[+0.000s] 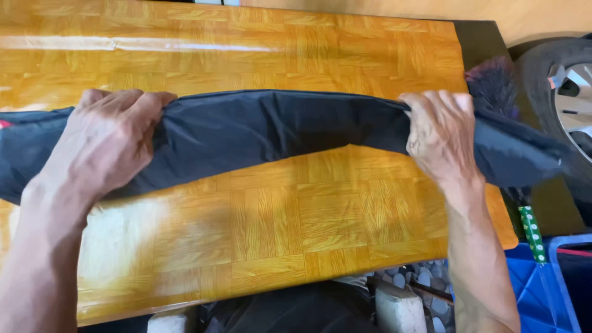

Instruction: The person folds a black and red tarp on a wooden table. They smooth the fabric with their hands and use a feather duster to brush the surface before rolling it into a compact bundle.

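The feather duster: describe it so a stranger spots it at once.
Start at the glossy wood-patterned table and go to its far right corner. There the feather duster pokes out beyond the right hand; unlike the smooth black cloth, it is fluffy and purple-tinged.

The table top (277, 203) shows a glossy orange-yellow parquet pattern of small wood-grain squares, with a pale washed-out patch at seven o'clock. Across it lies a plain black garment (271, 126), with a speck of red at its nine-o'clock end. At two o'clock a duster head (493, 86) is dark with purplish tips; its handle (531, 234), at four o'clock, is green with white dots. A crate (542, 290) at five o'clock is bright blue. The tyre (542, 68) at three o'clock is black around a silver-grey rim.
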